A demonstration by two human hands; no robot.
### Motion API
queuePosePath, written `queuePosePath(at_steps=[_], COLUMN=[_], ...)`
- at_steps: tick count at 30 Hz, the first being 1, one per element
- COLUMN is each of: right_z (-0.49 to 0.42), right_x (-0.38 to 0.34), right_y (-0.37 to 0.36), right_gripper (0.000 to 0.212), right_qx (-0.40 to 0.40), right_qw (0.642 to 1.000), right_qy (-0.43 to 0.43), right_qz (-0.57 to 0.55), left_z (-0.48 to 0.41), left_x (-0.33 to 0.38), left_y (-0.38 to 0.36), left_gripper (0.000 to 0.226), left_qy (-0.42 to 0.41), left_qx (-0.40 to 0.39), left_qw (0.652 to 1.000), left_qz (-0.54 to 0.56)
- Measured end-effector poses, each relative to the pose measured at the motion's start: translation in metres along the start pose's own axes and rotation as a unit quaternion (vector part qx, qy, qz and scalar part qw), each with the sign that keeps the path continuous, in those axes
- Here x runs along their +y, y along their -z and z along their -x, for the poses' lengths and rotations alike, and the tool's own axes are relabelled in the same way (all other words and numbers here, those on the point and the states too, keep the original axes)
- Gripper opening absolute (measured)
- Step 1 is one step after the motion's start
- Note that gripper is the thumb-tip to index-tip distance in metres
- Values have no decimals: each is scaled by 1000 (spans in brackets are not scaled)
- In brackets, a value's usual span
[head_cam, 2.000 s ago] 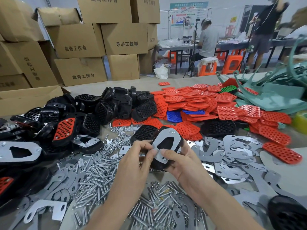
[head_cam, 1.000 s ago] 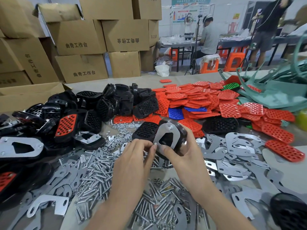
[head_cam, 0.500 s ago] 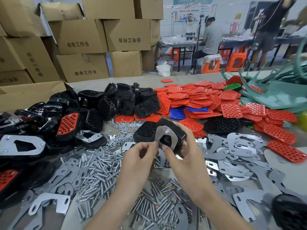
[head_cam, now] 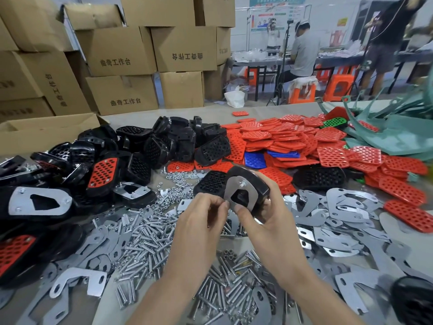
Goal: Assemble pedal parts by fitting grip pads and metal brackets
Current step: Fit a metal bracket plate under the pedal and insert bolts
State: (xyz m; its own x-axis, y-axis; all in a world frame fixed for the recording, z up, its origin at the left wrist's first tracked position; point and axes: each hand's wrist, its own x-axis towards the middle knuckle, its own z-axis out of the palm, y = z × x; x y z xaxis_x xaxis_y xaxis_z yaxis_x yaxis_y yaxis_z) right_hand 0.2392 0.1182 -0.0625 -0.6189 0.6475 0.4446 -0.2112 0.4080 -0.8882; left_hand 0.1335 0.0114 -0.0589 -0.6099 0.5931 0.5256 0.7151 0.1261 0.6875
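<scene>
Change: the black pedal point(head_cam: 254, 184) sits higher above the bench point(head_cam: 288, 109) than two seconds ago and is tipped further, so the face with the metal bracket point(head_cam: 230, 192) now turns left, toward the left hand point(head_cam: 201, 221).
Right hand point(head_cam: 269, 221): fingers wrapped round the pedal from behind and below, thumb pressed on the bracket's lower edge.
Left hand: fingers curled, thumb and forefinger pinching the bracket's lower left corner; anything smaller between them cannot be made out.
Bolt point(head_cam: 242, 183): stands out of the bracket near its top.
Containers: an open carton point(head_cam: 46, 131) stands at the bench's left edge, its inside out of sight; closed cardboard boxes point(head_cam: 185, 48) are stacked behind.
Loose on the bench: black pedal bodies point(head_cam: 164, 141), red grip pads point(head_cam: 293, 137), spare brackets point(head_cam: 339, 219), bolts point(head_cam: 145, 240), nuts point(head_cam: 173, 191).
Hidden: the held pedal's pad side faces away; both forearms cover part of the bolt heap.
Cut off: one dark pedal at the lower right corner is blurred.
</scene>
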Motion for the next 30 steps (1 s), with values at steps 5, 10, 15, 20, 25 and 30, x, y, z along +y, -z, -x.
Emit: queuePosePath(at_steps=[5, 10, 15, 20, 25, 30], right_z=[-3, -11, -22, -40, -42, -41], right_x=[-3, -8, -16, -44, -58, -46], right_y=[2, 0, -24, -66, -86, -68], right_gripper=[56, 54, 58, 105, 85, 63], right_qx=[-4, 14, -62, -148, -146, -79], right_qw=[995, 983, 975, 968, 978, 983], right_qy=[-30, -126, -166, -167, -141, -164], right_qz=[-100, -135, -132, -116, -53, -10], left_z=[-1, 0, 7, -2, -43, -94], left_x=[2, 14, 10, -5, -20, -34], left_y=[3, 14, 42, 98, 170, 222], left_gripper=[9, 26, 20, 22, 25, 47], left_qy=[88, 131, 177, 240, 266, 281], left_qx=[-28, -101, -59, 26, 136, 263], left_qw=[992, 968, 951, 924, 899, 867], left_qz=[81, 188, 247, 296, 320, 316])
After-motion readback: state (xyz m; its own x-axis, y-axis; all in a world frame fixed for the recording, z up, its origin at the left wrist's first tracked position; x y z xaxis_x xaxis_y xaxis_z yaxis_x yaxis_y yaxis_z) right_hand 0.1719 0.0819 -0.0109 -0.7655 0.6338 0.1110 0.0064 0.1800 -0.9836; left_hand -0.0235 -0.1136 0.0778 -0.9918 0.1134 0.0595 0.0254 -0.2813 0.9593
